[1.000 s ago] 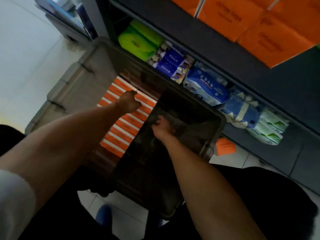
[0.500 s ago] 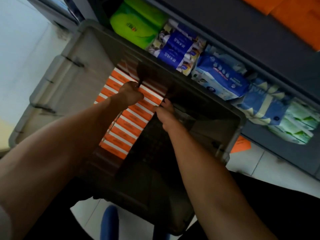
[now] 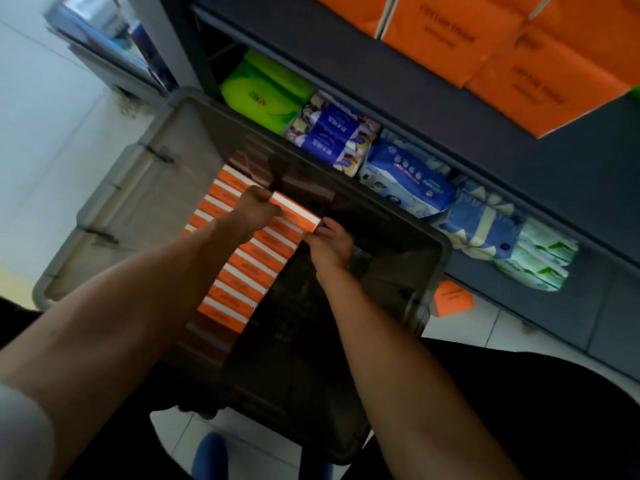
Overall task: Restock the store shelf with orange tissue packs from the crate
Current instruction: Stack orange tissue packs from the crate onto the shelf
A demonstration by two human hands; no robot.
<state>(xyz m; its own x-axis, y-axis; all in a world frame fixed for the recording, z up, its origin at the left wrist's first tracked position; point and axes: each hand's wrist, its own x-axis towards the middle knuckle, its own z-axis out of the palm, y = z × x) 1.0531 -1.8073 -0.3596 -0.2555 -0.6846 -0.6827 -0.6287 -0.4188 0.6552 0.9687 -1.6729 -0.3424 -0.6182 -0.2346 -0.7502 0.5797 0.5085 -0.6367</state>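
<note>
Head view: crate [image 3: 166, 188] on floor below shelf [image 3: 398, 81]. Left hand [image 3: 258, 207] curls fingers over tissue pack [image 3: 298, 216], at 12 o'clock end of row; right hand [image 3: 329, 245] pinches its 3 o'clock end. Step: picking. Next, likely: lift clear, carry toward 1 o'clock shelf.

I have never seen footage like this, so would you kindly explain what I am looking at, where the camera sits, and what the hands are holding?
The camera is worn on a person's head and looks down at their bare arms; there is no machine. A dark crate stands on the floor before a store shelf. Its left side holds a row of orange tissue packs. The left hand and right hand grip opposite ends of one orange pack, raised a little above the row. Green, blue and white packages fill the lower shelf, and large orange packs sit higher up.
</note>
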